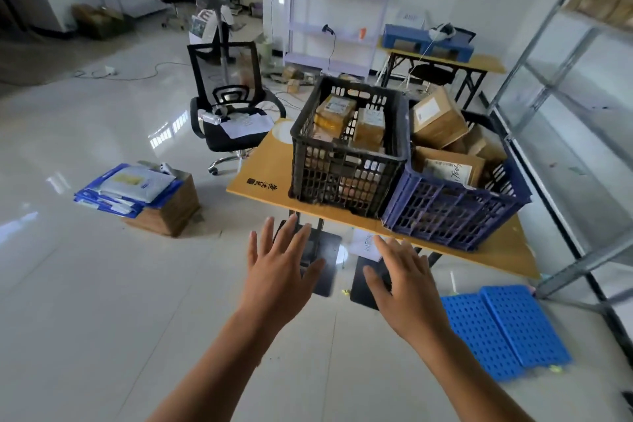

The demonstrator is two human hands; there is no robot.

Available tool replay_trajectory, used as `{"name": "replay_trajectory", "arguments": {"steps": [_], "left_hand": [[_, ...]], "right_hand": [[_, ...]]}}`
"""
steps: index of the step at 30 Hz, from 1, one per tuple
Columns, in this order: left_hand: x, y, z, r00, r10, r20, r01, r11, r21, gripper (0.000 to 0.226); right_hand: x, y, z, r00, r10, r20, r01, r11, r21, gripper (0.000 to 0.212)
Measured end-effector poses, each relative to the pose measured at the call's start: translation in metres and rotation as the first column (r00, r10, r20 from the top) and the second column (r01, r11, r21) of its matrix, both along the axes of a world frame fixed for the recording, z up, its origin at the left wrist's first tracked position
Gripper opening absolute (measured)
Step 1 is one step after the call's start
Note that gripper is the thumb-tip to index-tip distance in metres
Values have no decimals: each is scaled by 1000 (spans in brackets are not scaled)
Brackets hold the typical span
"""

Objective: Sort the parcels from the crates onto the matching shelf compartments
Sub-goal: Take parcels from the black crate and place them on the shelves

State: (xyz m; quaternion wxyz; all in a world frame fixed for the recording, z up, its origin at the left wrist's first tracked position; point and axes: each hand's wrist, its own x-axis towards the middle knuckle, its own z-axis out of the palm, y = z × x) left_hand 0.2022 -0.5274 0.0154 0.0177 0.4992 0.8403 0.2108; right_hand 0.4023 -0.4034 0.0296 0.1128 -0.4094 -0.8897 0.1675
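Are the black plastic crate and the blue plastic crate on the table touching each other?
Touching. The head view shows the black plastic crate standing side by side against the blue plastic crate, with no gap visible where their walls meet.

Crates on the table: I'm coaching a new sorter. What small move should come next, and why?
Probably reach the right hand forward to the blue crate: its parcels heap above the rim, and the top box lies exposed. It and the left hand are open, empty and short of that crate.
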Motion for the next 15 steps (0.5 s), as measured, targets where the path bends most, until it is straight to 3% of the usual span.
{"name": "replay_trajectory", "arguments": {"steps": [15], "left_hand": [[-132,211,17,995,-75,-73,71,996,-55,72]], "right_hand": [[-132,218,-12,993,-71,-90,72,997,5,80]]}}
